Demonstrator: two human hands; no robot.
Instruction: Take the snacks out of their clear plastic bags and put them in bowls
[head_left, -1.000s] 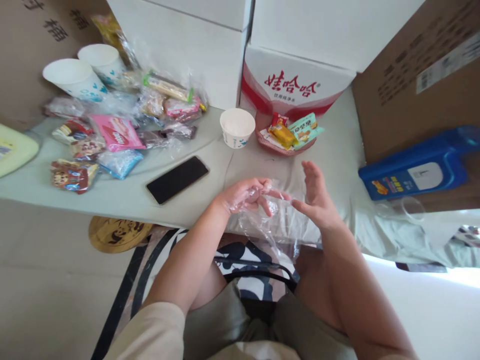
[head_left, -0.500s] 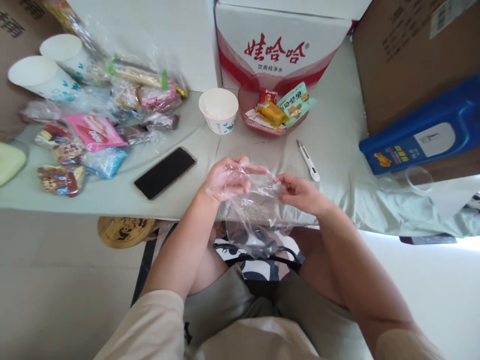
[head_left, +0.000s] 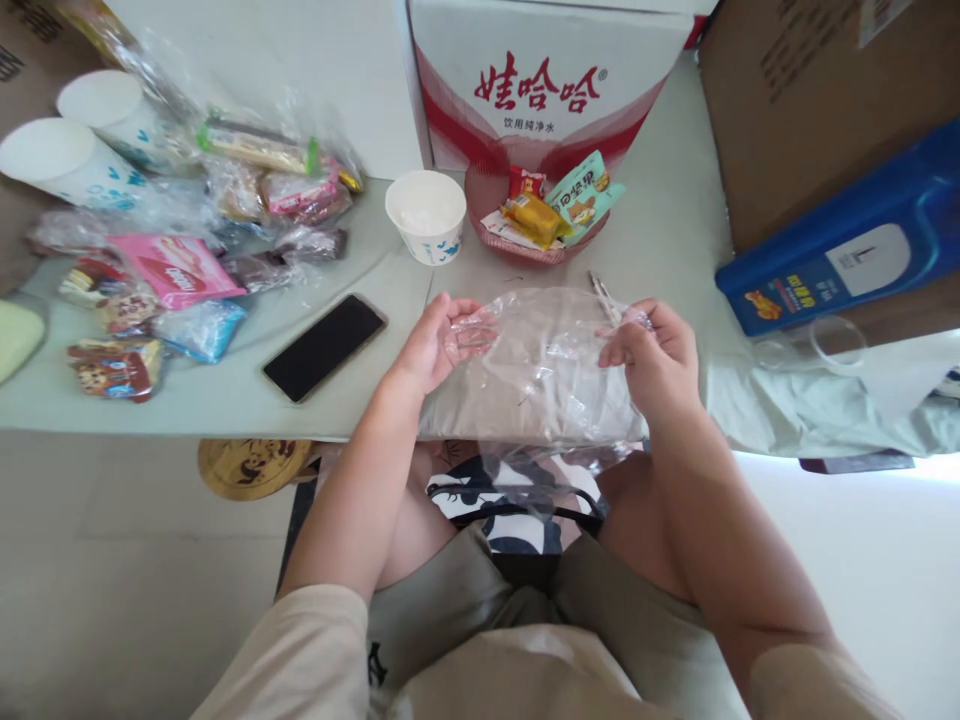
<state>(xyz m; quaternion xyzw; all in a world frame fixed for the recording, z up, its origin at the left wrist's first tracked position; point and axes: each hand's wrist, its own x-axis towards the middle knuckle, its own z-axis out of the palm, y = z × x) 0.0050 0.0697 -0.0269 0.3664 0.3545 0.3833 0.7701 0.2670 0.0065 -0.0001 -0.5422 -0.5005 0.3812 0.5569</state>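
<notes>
A clear plastic bag (head_left: 544, 370) is stretched out flat between my two hands at the near edge of the pale table (head_left: 225, 400). My left hand (head_left: 435, 340) pinches its left top corner with fingers closed. My right hand (head_left: 652, 355) grips the right top corner, also closed. The bag hangs down over the table edge toward my lap. A small pen-like tool (head_left: 598, 285) lies just beyond the bag, partly hidden by it.
A black phone (head_left: 324, 346) lies left of my hands. A white paper cup (head_left: 426, 213) and a red basket of snacks (head_left: 541, 222) stand behind. Several wrapped snacks (head_left: 180, 270) and two cups (head_left: 75, 150) fill the left. Boxes (head_left: 536, 85) and a blue container (head_left: 847, 250) border the back and right.
My hands have moved apart and pulled the crumpled bag out flat; one second ago my right hand was open beside it, now it grips the bag's corner.
</notes>
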